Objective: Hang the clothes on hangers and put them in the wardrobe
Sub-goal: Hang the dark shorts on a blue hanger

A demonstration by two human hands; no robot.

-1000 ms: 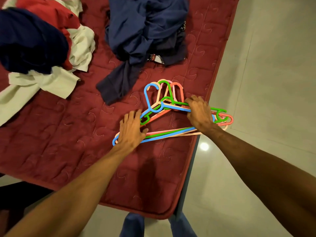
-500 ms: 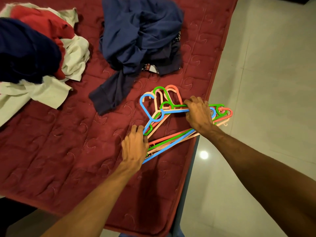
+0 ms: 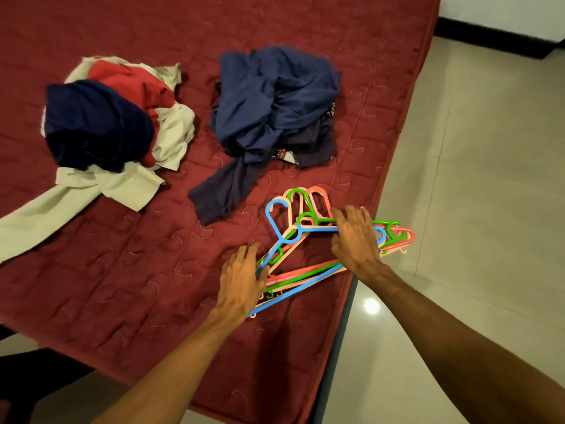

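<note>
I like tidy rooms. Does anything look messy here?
Yes. The hangers lie tangled together at the bed edge, some ends sticking out past it. The clothes sit in two crumpled heaps.

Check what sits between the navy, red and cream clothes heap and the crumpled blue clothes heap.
Nothing. The head view shows only a bare strip of maroon quilted mattress separating the navy, red and cream clothes heap from the crumpled blue clothes heap.

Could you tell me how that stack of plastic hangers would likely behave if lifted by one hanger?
The hangers look thin plastic, so probably stiff and light. Their hooks and bars overlap, so lifting the blue hanger would likely drag others along.
</note>
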